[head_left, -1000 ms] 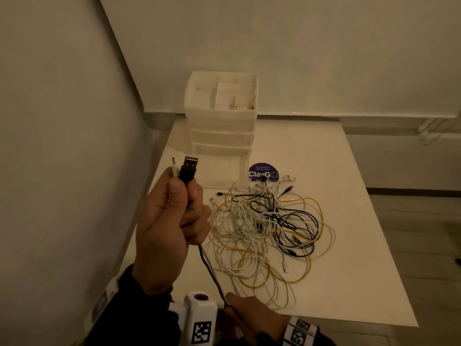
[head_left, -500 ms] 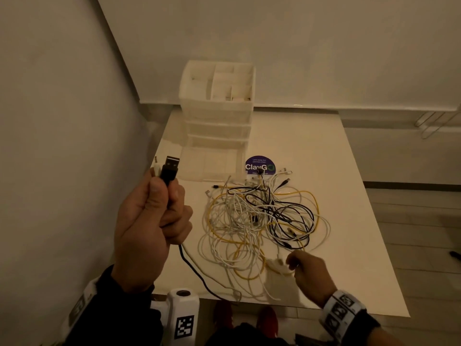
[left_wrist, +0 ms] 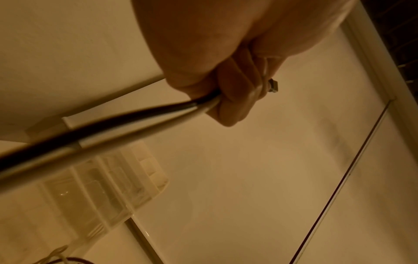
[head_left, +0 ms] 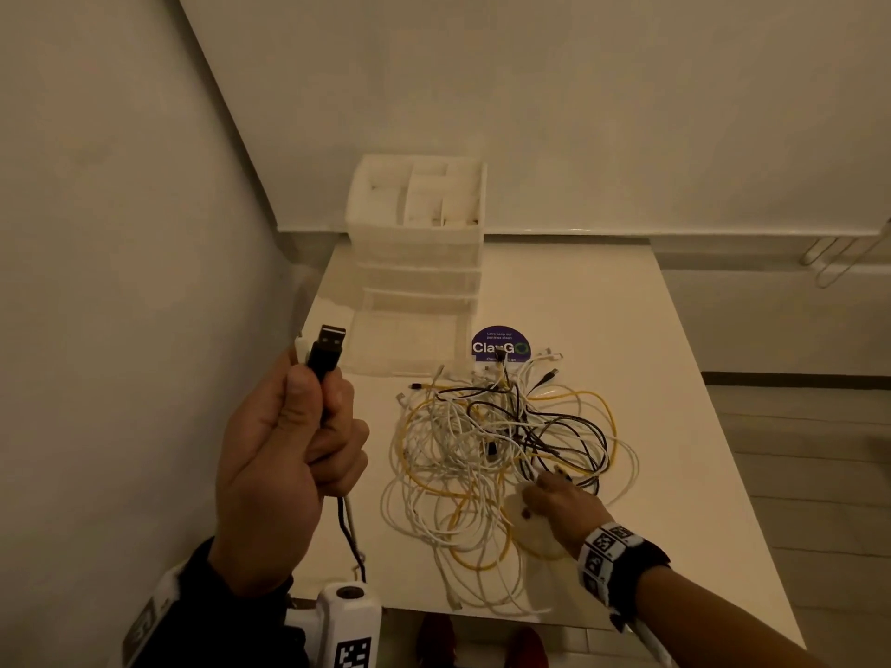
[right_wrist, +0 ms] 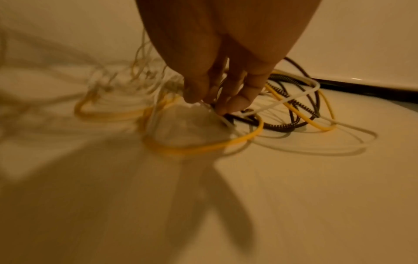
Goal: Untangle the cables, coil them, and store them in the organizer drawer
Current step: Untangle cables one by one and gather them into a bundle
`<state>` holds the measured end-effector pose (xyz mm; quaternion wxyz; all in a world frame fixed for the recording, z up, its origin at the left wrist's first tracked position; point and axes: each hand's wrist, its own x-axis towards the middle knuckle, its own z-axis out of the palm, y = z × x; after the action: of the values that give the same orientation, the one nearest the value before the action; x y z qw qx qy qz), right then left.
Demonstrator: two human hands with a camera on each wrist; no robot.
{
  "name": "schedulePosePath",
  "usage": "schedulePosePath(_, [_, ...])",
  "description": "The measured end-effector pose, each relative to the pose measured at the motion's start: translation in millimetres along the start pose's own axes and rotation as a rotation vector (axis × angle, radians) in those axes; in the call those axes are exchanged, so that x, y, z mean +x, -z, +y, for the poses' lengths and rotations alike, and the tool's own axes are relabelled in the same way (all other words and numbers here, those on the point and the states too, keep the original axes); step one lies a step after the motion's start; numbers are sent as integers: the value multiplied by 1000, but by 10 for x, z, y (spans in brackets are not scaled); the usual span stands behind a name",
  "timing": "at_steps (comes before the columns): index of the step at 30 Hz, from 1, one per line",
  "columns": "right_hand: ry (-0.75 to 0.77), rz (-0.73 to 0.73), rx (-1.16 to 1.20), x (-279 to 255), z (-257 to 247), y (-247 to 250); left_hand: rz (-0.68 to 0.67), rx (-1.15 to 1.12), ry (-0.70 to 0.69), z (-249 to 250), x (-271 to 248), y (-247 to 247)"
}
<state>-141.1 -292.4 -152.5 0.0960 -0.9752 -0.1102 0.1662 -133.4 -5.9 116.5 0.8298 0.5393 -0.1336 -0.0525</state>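
Gripping two cable ends in a fist, the left hand (head_left: 284, 455) is raised at the left above the surface (head_left: 627, 330), the black USB plug (head_left: 327, 355) poking out the top with a white plug (head_left: 302, 350) just beside it. The left wrist view shows a black cable (left_wrist: 126, 117) and a white cable (left_wrist: 144, 128) leaving the bottom of the fist side by side; held up like that probably to keep the found ends clear of the pile while the rest is traced. Behind, at the back of the surface, the organizer (head_left: 417, 243) stands with its bottom drawer (head_left: 407, 347) pulled out toward the person, ready to take coils; nothing visible in it yet.

Centre: the tangle (head_left: 501, 450) of white, yellow and black cables lies loose on the surface, just in front of a purple sticker (head_left: 501, 347). Nothing coiled so far, so the task looks early.

Right: the right hand (head_left: 561, 506) is down at the near right edge of the tangle, fingertips (right_wrist: 237, 102) drawn together around strands where the black and white loops cross. The view is blurred, so I can't tell whether it really pinches one or which. Likely hunting the black cable's run to pull it free.
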Motion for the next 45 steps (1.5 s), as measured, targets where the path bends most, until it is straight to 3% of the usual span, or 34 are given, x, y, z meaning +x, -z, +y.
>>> schedulePosePath(5, [-242, 319, 560, 260, 165, 502, -1, 3, -5, -51, 61, -31])
schedulePosePath(7, [-265, 411, 739, 355, 222, 839, -20, 9, -19, -90, 108, -67])
schedulePosePath(12, [-71, 609, 1080, 376, 85, 1894, -15, 37, -49, -193, 302, -185])
schedulePosePath(16, [82, 751, 1221, 297, -176, 2571, 31, 138, -58, -282, 530, -321])
schedulePosePath(21, [300, 728, 1368, 163, -550, 3027, -27, 149, -63, -291, 875, -498])
schedulePosePath(28, [316, 734, 1157, -123, -1110, 2961, -54, 262, -192, -307, 1131, -754])
schedulePosePath(31, [240, 811, 1197, -139, -1184, 2922, -42, 305, -164, -359, 1172, -813])
schedulePosePath(36, [98, 856, 1053, -90, -1132, 2846, -18, 371, -115, -512, 1202, -881])
schedulePosePath(41, [173, 648, 993, -31, -987, 2647, 170, 453, -241, -451, 1316, -810])
schedulePosePath(45, [282, 462, 803, 208, -695, 2190, 227, 347, -385, -128, 1491, -635])
